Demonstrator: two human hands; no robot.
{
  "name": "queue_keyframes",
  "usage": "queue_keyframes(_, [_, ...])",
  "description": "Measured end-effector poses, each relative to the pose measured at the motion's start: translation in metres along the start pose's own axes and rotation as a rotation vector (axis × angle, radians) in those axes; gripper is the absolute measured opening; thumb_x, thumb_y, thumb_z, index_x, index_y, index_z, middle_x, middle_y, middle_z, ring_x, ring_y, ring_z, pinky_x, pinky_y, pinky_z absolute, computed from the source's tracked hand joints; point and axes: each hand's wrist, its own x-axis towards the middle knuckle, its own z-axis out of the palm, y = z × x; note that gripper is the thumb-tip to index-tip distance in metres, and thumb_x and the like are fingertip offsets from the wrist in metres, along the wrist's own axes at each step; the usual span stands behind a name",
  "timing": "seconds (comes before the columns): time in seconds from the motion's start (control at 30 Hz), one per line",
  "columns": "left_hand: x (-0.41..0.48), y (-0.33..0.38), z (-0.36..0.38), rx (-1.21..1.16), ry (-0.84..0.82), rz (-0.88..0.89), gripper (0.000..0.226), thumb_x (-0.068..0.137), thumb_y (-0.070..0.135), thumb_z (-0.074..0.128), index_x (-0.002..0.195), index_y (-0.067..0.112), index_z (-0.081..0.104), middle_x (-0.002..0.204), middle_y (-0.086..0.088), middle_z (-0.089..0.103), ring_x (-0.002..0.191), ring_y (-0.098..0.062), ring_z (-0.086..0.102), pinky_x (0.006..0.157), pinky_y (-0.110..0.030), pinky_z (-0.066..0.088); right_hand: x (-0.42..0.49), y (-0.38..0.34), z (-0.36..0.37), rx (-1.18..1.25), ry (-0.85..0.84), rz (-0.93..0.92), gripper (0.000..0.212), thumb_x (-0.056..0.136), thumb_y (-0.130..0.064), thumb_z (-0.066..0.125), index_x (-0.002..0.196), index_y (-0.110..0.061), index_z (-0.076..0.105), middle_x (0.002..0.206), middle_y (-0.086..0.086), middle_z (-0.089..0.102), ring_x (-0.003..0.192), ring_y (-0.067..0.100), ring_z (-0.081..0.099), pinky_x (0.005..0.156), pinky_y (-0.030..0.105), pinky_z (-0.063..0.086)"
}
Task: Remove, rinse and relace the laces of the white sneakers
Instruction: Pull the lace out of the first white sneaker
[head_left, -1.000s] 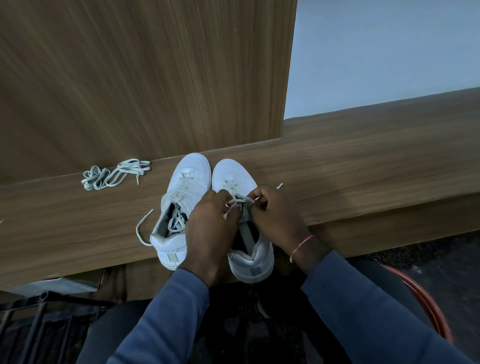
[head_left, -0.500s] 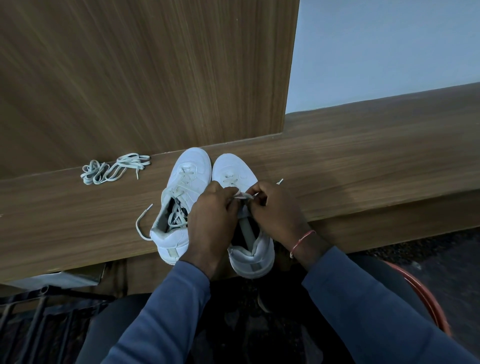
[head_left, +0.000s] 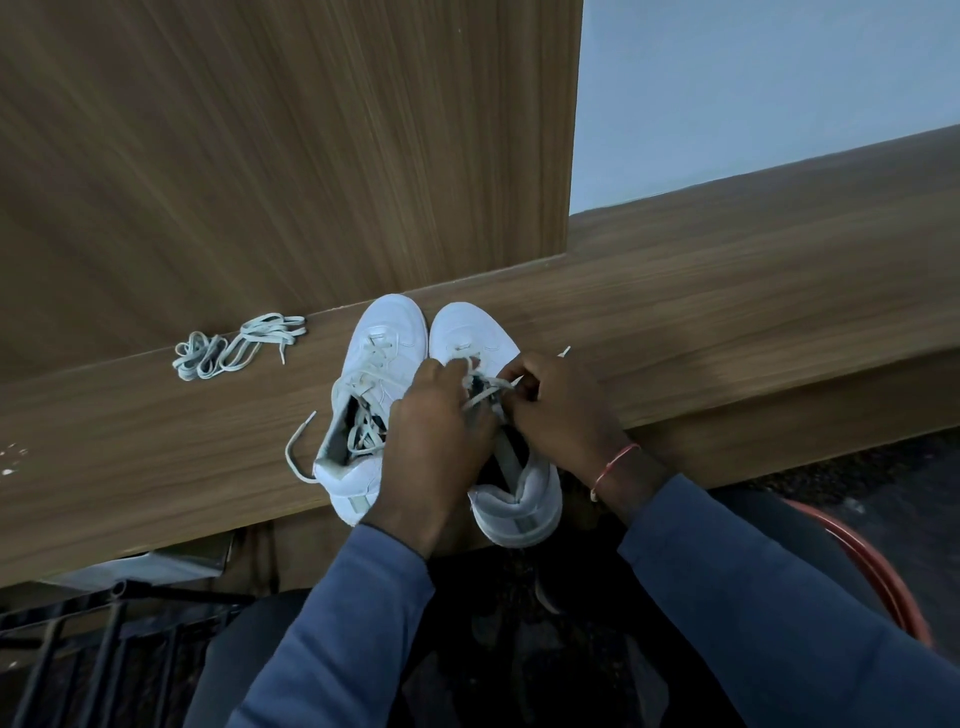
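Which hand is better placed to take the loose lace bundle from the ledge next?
Probably the left hand: the lace bundle lies left of both sneakers, on its side. The right hand would have to cross over them.

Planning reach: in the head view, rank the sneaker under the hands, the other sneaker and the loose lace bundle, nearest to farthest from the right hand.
1. handled sneaker: under the right hand, pinching its lace.
2. other sneaker: beside it, leftward.
3. loose lace bundle: far left.

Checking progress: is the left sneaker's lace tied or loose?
Loose: one lace end of the left sneaker trails untied onto the table, and slack loops sit in its opening.
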Motion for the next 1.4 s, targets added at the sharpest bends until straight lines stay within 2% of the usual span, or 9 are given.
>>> queue_keyframes(0.17, [0.003,-0.007,0.011,0.140,0.049,-0.016,0.021,0.086,0.021,0.066,0.069,0.011,0.061,0.085,-0.001,0.041,0.066,-0.017,0.047,0.058,-0.026,0.032,-0.001,0.001,-0.001,0.045,-0.011,0.002,0.011,0.085,-0.021,0.065,0.094,-0.024,0.068,0.069,-0.006,0.067,0.069,0.010,0.063,0.071,0.032,0.053])
queue_keyframes(0.3, [0.002,-0.002,0.002,-0.482,0.083,-0.160,0.016,0.086,0.015,0.069,0.071,0.019,0.068,0.095,-0.001,0.059,0.082,0.007,0.055,0.071,-0.005,0.039,0.001,0.002,-0.001,0.043,-0.007,0.001,0.010,0.084,-0.021,0.064,0.093,-0.024,0.067,0.068,-0.007,0.066,0.069,0.012,0.063,0.068,0.029,0.049])
queue_keyframes(0.47, [0.011,-0.005,-0.027,-1.550,0.061,-0.460,0.020,0.095,0.022,0.049,0.078,0.017,0.056,0.080,-0.003,0.069,0.084,-0.020,0.068,0.081,-0.031,0.055,0.001,0.001,-0.001,0.044,-0.026,0.009,0.009,0.087,-0.019,0.061,0.093,-0.022,0.067,0.068,-0.006,0.065,0.065,0.013,0.061,0.067,0.030,0.049])
queue_keyframes(0.53, [0.008,-0.005,-0.030,-1.345,0.072,-0.438,0.020,0.097,0.016,0.050,0.077,0.017,0.055,0.068,-0.001,0.060,0.063,-0.013,0.057,0.066,-0.026,0.049,0.001,0.001,-0.001,0.048,-0.028,0.015,0.009,0.088,-0.020,0.061,0.093,-0.022,0.067,0.067,-0.007,0.063,0.066,0.013,0.060,0.068,0.030,0.049])
queue_keyframes(0.67, [0.001,-0.013,-0.010,-0.184,0.039,0.008,0.026,0.084,0.019,0.070,0.109,0.017,0.067,0.087,0.003,0.060,0.077,-0.010,0.058,0.069,-0.007,0.038,0.001,0.000,-0.002,0.059,-0.032,0.025,0.009,0.087,-0.019,0.062,0.093,-0.022,0.067,0.071,-0.003,0.066,0.066,0.012,0.061,0.067,0.029,0.048])
queue_keyframes(0.8, [0.000,-0.010,0.005,0.174,-0.038,0.043,0.033,0.082,0.034,0.068,0.114,0.027,0.067,0.092,0.000,0.048,0.082,-0.026,0.058,0.069,-0.032,0.046,-0.001,-0.001,-0.002,0.053,-0.030,0.024,0.010,0.086,-0.020,0.061,0.093,-0.023,0.067,0.072,-0.003,0.067,0.067,0.011,0.061,0.066,0.029,0.048])
queue_keyframes(0.97, [0.003,-0.012,0.007,-0.078,0.086,0.048,0.013,0.088,0.030,0.065,0.088,0.024,0.076,0.076,0.004,0.049,0.072,-0.009,0.050,0.067,-0.023,0.037,-0.003,-0.003,-0.004,0.045,-0.027,0.012,0.009,0.085,-0.022,0.063,0.093,-0.023,0.067,0.070,-0.006,0.065,0.066,0.010,0.060,0.066,0.028,0.048])
queue_keyframes(1.17, [0.015,-0.003,-0.036,-1.118,0.346,-0.506,0.014,0.092,0.026,0.062,0.081,0.020,0.069,0.061,0.015,0.060,0.060,-0.002,0.054,0.059,-0.019,0.043,-0.002,-0.002,-0.004,0.048,-0.036,0.019,0.009,0.087,-0.021,0.061,0.094,-0.023,0.067,0.071,-0.004,0.068,0.070,0.014,0.064,0.073,0.034,0.054])
queue_keyframes(1.4, [0.019,-0.015,-0.039,-0.715,0.322,-0.366,0.023,0.090,0.028,0.064,0.070,0.018,0.064,0.058,-0.009,0.052,0.044,-0.011,0.041,0.048,-0.024,0.035,-0.002,-0.003,-0.005,0.030,-0.041,0.025,0.009,0.085,-0.020,0.061,0.092,-0.024,0.066,0.068,-0.006,0.066,0.068,0.011,0.061,0.070,0.030,0.051])
